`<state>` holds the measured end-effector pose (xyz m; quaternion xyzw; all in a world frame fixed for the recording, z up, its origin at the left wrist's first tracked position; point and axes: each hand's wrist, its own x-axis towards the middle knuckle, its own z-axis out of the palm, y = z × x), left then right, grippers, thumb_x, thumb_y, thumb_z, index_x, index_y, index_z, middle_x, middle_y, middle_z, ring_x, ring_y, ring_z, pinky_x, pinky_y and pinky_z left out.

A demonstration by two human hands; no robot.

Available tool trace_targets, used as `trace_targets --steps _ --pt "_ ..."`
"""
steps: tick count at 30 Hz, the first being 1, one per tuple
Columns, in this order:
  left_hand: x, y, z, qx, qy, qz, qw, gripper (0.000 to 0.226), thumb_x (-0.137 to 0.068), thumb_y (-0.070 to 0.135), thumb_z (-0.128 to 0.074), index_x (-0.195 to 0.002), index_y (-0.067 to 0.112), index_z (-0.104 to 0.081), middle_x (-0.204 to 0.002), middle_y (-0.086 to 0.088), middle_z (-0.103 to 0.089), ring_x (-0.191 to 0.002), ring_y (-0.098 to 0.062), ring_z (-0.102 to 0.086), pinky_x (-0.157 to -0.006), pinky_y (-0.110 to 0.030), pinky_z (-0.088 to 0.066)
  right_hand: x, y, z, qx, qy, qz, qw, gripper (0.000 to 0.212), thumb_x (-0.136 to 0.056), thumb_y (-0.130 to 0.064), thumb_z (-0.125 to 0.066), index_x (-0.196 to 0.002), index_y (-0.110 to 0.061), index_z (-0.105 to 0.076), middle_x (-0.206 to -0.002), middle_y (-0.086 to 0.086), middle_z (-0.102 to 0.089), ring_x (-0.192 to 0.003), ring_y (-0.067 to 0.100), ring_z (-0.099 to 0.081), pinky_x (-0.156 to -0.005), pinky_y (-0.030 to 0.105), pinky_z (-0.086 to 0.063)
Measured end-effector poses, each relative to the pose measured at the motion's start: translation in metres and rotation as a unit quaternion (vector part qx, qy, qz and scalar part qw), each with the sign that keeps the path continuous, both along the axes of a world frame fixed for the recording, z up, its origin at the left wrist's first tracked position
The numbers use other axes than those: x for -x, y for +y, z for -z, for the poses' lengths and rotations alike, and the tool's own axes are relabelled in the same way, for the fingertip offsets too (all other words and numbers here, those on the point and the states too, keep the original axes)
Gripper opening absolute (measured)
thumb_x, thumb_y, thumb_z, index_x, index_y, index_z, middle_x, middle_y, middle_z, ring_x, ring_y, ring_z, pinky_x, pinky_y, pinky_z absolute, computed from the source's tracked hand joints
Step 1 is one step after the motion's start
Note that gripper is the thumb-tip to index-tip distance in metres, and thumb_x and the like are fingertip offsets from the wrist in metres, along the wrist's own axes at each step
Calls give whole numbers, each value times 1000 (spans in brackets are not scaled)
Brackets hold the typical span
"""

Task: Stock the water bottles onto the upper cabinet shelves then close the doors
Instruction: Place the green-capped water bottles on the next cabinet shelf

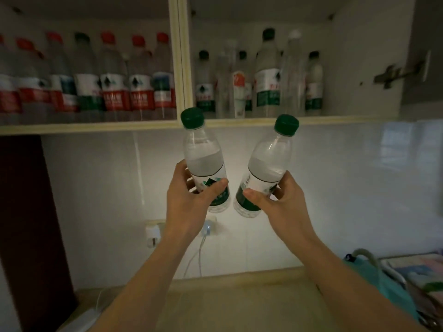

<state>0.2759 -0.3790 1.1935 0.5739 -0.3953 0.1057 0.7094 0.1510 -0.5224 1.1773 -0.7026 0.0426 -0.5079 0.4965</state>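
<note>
My left hand (189, 200) grips a green-capped water bottle (203, 154) by its label, held upright just below the cabinet shelf edge (239, 122). A second green-capped bottle (271, 161), tilted to the right, is held in my right hand (278, 202). The left compartment (91, 77) of the upper cabinet holds a full row of mostly red-capped bottles. Several green-capped and clear bottles (266, 75) stand in the right compartment, with bare shelf at its right end (359, 111). A vertical divider (181, 58) separates the two compartments.
The right cabinet door is swung open, its hinge (395, 73) showing on the side wall. Below are a white tiled wall, a socket with a plugged charger (208, 227) and cable, a wooden counter (239, 298), and a teal bag (383, 281) at the right.
</note>
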Motion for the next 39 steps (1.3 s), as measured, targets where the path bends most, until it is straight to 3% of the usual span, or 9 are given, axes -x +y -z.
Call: trace_targets --steps 10,16,19,23,27,31,34,38,39 --pt "39 -27 -130 75 -92 58 991 55 -71 30 -89 -118 34 -61 -105 21 -72 -96 3 -68 -69 -9 -53 39 -25 -127 70 -105 29 992 52 -76 -22 -86 -119 -37 -60 -107 -27 -71 -97 -7 -67 -72 6 -51" --pt "47 -56 -194 57 -93 36 993 45 -71 41 -86 -107 40 -59 -97 17 -70 -86 2 -68 -63 -17 -52 51 -58 -193 65 -109 30 991 41 -76 -28 -85 -109 -38 -64 -103 -18 -75 -95 0 -71 -76 24 -60" --pt "42 -77 -210 14 -106 7 994 43 -72 38 -87 -102 35 -57 -96 13 -69 -85 -1 -67 -60 -18 -51 49 -77 -216 65 -73 38 994 37 -76 -32 -85 -103 -39 -61 -94 -20 -72 -83 -8 -69 -62 14 -54" --pt "28 -99 -217 -43 -91 -16 995 35 -75 37 -85 -87 36 -52 -87 14 -66 -75 -2 -67 -53 -18 -52 38 -102 -228 64 -19 46 997 33 -76 -30 -85 -94 -39 -60 -85 -22 -68 -71 -9 -67 -51 9 -49" --pt "11 -113 -220 -74 -52 1 996 35 -78 40 -83 -102 27 -61 -101 2 -70 -88 -17 -71 -78 -39 -61 23 -122 -228 64 22 56 996 32 -76 -31 -85 -94 -39 -59 -91 -16 -69 -75 -2 -69 -52 10 -49" --pt "0 -117 -222 -119 -61 29 991 42 -79 40 -81 -113 26 -59 -103 6 -67 -91 -14 -69 -75 -33 -59 6 -135 -224 87 34 82 992 26 -82 -35 -81 -102 -33 -64 -95 -10 -72 -81 3 -70 -65 20 -56" --pt "-10 -120 -227 -159 -61 47 984 33 -81 41 -80 -103 32 -57 -101 8 -67 -91 -13 -69 -77 -34 -60 -1 -140 -223 109 64 108 986 46 -83 -39 -79 -121 -20 -62 -108 0 -71 -96 15 -68 -85 35 -58" --pt "-15 -128 -229 -193 -81 57 976 21 -88 40 -74 -98 34 -56 -96 9 -70 -76 -4 -72 -62 -23 -58 -1 -150 -220 140 82 139 977 51 -78 -42 -82 -119 -22 -60 -106 -4 -70 -92 10 -67 -77 27 -57" --pt "-15 -131 -229 -200 -82 67 974 17 -89 39 -72 -97 33 -58 -95 9 -72 -77 -4 -72 -67 -24 -60 0 -153 -218 149 85 146 974 50 -77 -41 -83 -118 -23 -60 -104 -7 -69 -90 7 -67 -73 23 -55"
